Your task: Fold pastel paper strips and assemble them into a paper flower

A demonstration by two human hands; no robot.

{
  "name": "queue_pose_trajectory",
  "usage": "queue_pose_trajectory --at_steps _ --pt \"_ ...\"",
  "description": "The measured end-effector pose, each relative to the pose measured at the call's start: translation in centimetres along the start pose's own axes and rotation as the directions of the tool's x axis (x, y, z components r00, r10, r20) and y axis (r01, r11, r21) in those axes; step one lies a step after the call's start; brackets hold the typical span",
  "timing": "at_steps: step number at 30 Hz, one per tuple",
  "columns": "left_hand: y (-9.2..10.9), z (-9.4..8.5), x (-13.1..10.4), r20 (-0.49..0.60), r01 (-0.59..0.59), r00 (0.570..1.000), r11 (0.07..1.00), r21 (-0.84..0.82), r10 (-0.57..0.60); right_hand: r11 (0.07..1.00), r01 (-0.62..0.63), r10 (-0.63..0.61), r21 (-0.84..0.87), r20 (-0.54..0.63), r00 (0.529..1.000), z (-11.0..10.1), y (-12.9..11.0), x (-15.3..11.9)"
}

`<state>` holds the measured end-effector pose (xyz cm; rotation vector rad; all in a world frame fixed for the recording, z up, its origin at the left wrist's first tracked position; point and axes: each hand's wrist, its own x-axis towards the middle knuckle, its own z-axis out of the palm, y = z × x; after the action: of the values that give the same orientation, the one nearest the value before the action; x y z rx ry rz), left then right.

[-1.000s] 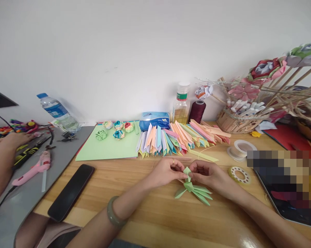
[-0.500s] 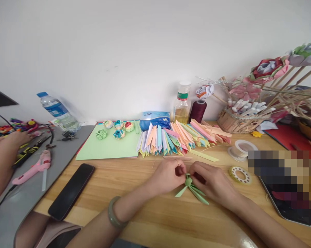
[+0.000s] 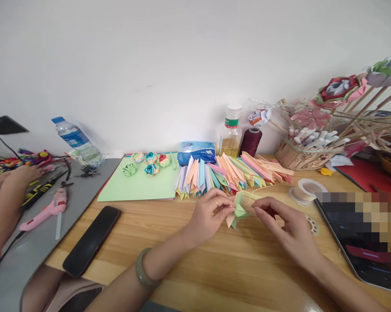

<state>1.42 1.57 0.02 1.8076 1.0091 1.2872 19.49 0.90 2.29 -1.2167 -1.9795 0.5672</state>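
Head camera: a green folded-paper piece (image 3: 239, 211) sits in the left hand (image 3: 208, 219), over the wooden tabletop (image 3: 215, 273).

The left thumb and fingertips are closed in a pinch on its near edge; the right hand (image 3: 288, 227) is just beside, thumb and forefinger drawn nearly together, other fingers loosely curled. A pale cord (image 3: 270, 186) arcs between the spool (image 3: 302, 194) and the work, but it is too fine here to tell whether the right fingertips have it. Good handling would mean a light, steady left pinch so the folds stay crisp, with any pull on the cord gentle and even.
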Motion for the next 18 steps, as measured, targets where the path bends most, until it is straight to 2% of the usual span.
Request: queue_pose_trajectory --at_steps 3,5,8,12,18 --pt "-0.09 0.01 -0.07 -0.040 -0.174 0.983 0.979 0.109 0.179 0.985 -0.152 0.140 0.086 0.129 0.982 -0.08 -0.43 0.06" --pt "-0.09 0.09 -0.13 -0.049 -0.220 0.972 0.962 0.163 0.231 0.973 -0.191 0.166 0.127 0.184 0.969 0.14 -0.26 -0.01" --pt "-0.05 0.25 -0.28 -0.042 -0.254 0.962 0.942 0.219 0.269 0.965 -0.221 0.191 0.138 0.203 0.960 0.53 0.26 -0.12" --pt "-0.01 0.32 -0.44 -0.001 -0.276 0.958 0.928 0.250 0.286 0.946 -0.277 0.230 0.169 0.255 0.939 0.54 0.48 0.05" --pt "0.02 0.35 -0.50 0.010 -0.184 0.983 0.959 0.215 0.186 0.856 -0.410 0.321 0.314 0.299 0.899 0.06 0.03 0.59"
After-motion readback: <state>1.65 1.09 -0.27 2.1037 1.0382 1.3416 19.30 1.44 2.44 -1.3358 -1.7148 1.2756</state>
